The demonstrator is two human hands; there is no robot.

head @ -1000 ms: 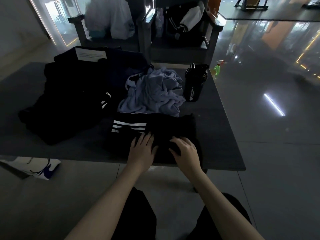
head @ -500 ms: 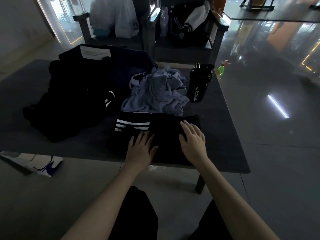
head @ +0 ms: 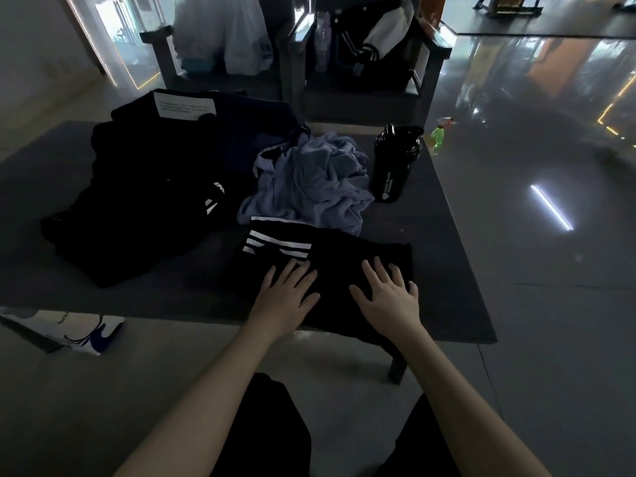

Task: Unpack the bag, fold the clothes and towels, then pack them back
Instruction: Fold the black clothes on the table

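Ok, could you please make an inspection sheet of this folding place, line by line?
Surface: dark table, in low light.
Job's things: black striped garment folded at the near edge; lilac cloth crumpled just behind it; dark clothes pile at the left, with a white label on top.
Clutter: black bottle upright beside the lilac cloth.
Hands: left hand and right hand both flat on the striped garment, fingers straight.
Cables: nothing seen.
Surroundings: chairs behind the table, with white plastic bags and a jacket; green bottle on the floor; white bag on the floor, near left.
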